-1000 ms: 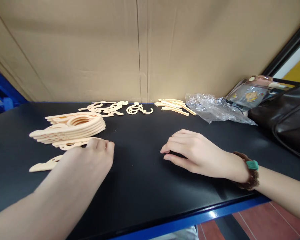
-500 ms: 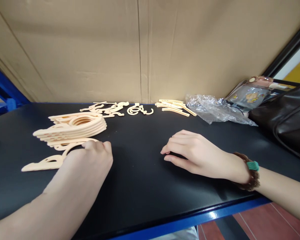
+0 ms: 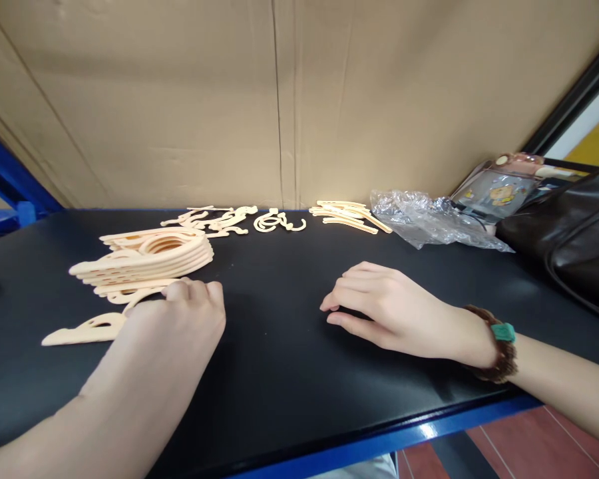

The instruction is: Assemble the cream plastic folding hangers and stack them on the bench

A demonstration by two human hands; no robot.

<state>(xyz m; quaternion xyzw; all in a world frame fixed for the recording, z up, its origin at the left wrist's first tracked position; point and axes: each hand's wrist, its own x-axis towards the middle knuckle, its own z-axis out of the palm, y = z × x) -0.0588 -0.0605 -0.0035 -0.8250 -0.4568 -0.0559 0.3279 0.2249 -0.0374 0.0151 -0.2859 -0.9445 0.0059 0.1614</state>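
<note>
At the left of the black table (image 3: 274, 372), my left hand (image 3: 180, 319) is closed on a cream plastic clothes hanger arm (image 3: 87, 328). Its pointed end sticks out to the left, and the end inside my fingers is hidden. Just behind it lies a stack of matching hanger arms (image 3: 144, 259), nested and overlapping. My right hand (image 3: 374, 303) hovers low over or rests on the tabletop, which I cannot tell. Palm down, it holds nothing, with the thumb apart from loosely bent fingers.
Along the back lie loose curved cream pieces (image 3: 229, 218), several hanger hooks (image 3: 267, 221) and a pile of thin cream bars (image 3: 347, 214). Right of them sit a crumpled clear plastic bag (image 3: 429, 216) and a dark leather bag (image 3: 569, 233). Brown cardboard (image 3: 204, 100) stands behind the table.
The view has tilted very slightly. Both hands keep their places, and the left still grips the hanger arm.
</note>
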